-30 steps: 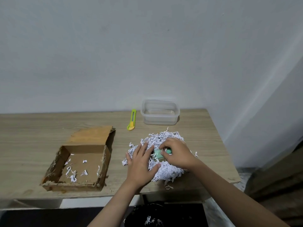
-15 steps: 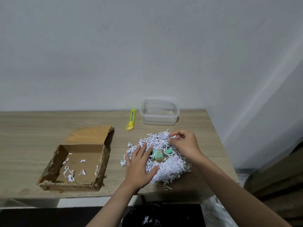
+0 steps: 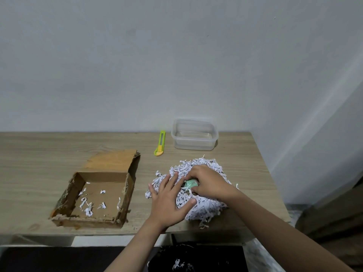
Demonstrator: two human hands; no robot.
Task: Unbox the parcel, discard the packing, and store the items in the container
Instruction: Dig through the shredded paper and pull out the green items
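Observation:
A heap of white shredded paper (image 3: 204,208) lies on the wooden table (image 3: 39,154), right of centre. My left hand (image 3: 169,199) rests flat on the heap's left side, fingers spread. My right hand (image 3: 208,181) is on the middle of the heap, its fingers closed around a small pale green item (image 3: 190,183) half buried in the shreds. An open brown cardboard box (image 3: 98,193) sits to the left with a few paper scraps inside. A clear plastic container (image 3: 194,134) stands empty at the back.
A green and yellow utility knife (image 3: 160,143) lies between the box and the container. The table's right edge is close to the heap. Below the front edge is a dark bin (image 3: 196,260) holding some shreds. A white wall stands behind.
My right hand came back from the heap's far edge to its middle and closed on the green item. The left hand stayed on the heap.

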